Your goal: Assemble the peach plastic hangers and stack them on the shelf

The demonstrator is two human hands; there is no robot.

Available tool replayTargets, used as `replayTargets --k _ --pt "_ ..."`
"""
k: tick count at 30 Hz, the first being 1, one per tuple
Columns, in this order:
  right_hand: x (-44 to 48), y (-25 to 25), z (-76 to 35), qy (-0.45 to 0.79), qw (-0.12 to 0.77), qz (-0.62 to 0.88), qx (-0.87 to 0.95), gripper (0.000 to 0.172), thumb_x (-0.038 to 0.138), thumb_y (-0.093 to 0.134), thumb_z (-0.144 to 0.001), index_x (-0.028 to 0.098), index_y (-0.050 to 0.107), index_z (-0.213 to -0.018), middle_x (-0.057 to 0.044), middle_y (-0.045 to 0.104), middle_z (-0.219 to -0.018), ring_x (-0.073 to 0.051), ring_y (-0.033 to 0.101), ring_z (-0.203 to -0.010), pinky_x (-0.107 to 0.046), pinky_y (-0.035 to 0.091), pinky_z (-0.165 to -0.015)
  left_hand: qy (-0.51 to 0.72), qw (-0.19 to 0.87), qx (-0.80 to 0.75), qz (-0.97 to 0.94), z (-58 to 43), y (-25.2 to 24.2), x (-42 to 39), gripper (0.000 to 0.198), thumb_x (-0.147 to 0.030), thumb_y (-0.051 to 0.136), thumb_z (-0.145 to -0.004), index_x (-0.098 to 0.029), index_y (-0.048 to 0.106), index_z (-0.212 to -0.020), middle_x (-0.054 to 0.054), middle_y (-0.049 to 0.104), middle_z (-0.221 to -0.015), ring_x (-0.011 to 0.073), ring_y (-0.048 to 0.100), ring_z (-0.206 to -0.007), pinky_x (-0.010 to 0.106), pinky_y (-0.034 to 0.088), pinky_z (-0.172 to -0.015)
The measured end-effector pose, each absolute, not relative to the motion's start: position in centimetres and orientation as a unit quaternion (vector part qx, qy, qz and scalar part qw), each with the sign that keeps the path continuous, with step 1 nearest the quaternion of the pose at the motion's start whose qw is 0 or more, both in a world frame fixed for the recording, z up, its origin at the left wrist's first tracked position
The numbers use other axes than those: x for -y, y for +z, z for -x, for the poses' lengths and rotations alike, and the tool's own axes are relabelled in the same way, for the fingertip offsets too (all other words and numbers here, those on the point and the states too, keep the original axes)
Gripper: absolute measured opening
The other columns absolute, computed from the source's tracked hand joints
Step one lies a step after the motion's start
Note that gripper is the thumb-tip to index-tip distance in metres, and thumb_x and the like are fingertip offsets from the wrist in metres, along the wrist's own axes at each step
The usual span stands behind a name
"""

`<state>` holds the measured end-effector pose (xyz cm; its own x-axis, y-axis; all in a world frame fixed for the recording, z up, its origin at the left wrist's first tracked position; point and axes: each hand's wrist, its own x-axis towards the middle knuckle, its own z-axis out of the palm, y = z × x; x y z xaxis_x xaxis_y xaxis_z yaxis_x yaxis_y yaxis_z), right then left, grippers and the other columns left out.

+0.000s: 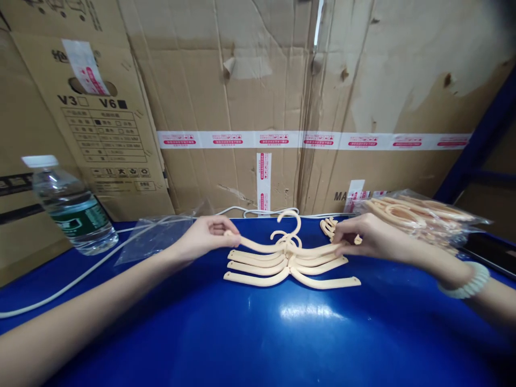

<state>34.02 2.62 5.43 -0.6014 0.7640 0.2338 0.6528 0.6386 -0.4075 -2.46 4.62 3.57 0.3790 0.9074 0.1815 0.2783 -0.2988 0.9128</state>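
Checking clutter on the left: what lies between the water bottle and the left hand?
Clear plastic and white cable lie on the blue table between the water bottle and left hand, as the head view shows.

From here I count two hands (205,236), at least four loose hangers (258,281), one bottle (76,209), one wristband (467,288).

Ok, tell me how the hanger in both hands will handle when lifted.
The hanger is probably stiff: its arms hold their curve between the left hand and right hand. Its slim build suggests little weight. It might snag on the hangers below, since the hooks crowd together.
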Motion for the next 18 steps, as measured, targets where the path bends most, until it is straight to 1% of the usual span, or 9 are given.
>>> replayTargets --k 2,5,8,11,12,14,16,18 --pt "-2.2 5.7 -33.8 0.05 0.126 0.374 0.917 0.015 0.026 0.064 -0.083 0.018 0.064 -0.071 -0.002 0.063 -0.065 -0.013 0.055 -0.057 -0.026 0.038 -0.054 0.288 0.379 -0.408 -0.778 2.9 4.1 -4.8 0.016 -0.026 0.081 -0.067 -0.016 0.069 -0.07 0.001 0.071 -0.067 0.0149 0.065 -0.063 0.022 0.049 -0.06" --pt "-1.5 6.4 -33.3 0.015 0.092 0.359 0.929 0.015 0.023 0.062 -0.083 0.018 0.063 -0.069 -0.001 0.061 -0.065 -0.014 0.054 -0.059 -0.026 0.038 -0.057 0.187 0.314 -0.383 -0.848 3.3 5.4 -4.3 0.013 -0.025 0.081 -0.068 -0.018 0.071 -0.066 -0.001 0.07 -0.065 0.0144 0.063 -0.061 0.021 0.047 -0.06" --pt "-0.7 7.1 -33.2 0.061 0.084 0.35 0.931 0.015 0.026 0.065 -0.083 0.018 0.065 -0.07 -0.003 0.063 -0.069 -0.015 0.057 -0.066 -0.026 0.041 -0.06 0.143 0.244 -0.362 -0.888 3.4 6.9 -3.4 0.009 -0.023 0.079 -0.071 -0.02 0.071 -0.067 -0.003 0.069 -0.066 0.013 0.06 -0.064 0.02 0.042 -0.063" --pt "-0.1 7.2 -33.3 0.158 0.037 0.358 0.919 0.009 0.026 0.073 -0.079 0.018 0.07 -0.075 -0.002 0.066 -0.071 -0.015 0.06 -0.065 -0.024 0.043 -0.057 0.077 0.138 -0.317 -0.935 3.1 7.4 -2.3 0.009 -0.026 0.076 -0.077 -0.022 0.07 -0.071 -0.003 0.067 -0.071 0.0137 0.059 -0.068 0.02 0.04 -0.064" --pt "0.1 7.1 -33.2 0.173 0.021 0.37 0.913 0.008 0.024 0.075 -0.077 0.018 0.07 -0.076 -0.002 0.066 -0.071 -0.014 0.06 -0.063 -0.023 0.043 -0.056 0.053 0.108 -0.299 -0.947 2.8 7.3 -2.0 0.009 -0.025 0.075 -0.079 -0.021 0.07 -0.072 -0.002 0.067 -0.074 0.0142 0.06 -0.071 0.02 0.04 -0.064" --pt "0.3 6.7 -33.0 0.165 0.0 0.393 0.905 0.006 0.02 0.076 -0.074 0.017 0.071 -0.074 -0.002 0.067 -0.07 -0.014 0.061 -0.061 -0.023 0.043 -0.054 0.018 0.068 -0.286 -0.956 2.2 6.8 -1.2 0.01 -0.02 0.074 -0.079 -0.021 0.068 -0.071 -0.001 0.067 -0.079 0.0155 0.062 -0.076 0.022 0.041 -0.065" --pt "0.5 6.5 -32.7 0.144 -0.011 0.402 0.904 0.005 0.014 0.074 -0.073 0.018 0.071 -0.071 -0.002 0.068 -0.069 -0.015 0.061 -0.062 -0.024 0.043 -0.056 -0.01 0.018 -0.307 -0.951 1.6 6.3 -0.5 0.012 -0.015 0.074 -0.076 -0.021 0.065 -0.07 0.0 0.067 -0.082 0.0177 0.063 -0.078 0.024 0.041 -0.064" --pt "0.6 6.6 -32.6 0.124 -0.017 0.415 0.901 0.006 0.013 0.072 -0.073 0.018 0.071 -0.072 -0.002 0.068 -0.07 -0.017 0.062 -0.064 -0.026 0.043 -0.056 -0.04 -0.046 -0.343 -0.937 1.2 6.2 0.4 0.011 -0.015 0.074 -0.074 -0.02 0.064 -0.071 0.002 0.067 -0.085 0.022 0.064 -0.08 0.027 0.043 -0.062"
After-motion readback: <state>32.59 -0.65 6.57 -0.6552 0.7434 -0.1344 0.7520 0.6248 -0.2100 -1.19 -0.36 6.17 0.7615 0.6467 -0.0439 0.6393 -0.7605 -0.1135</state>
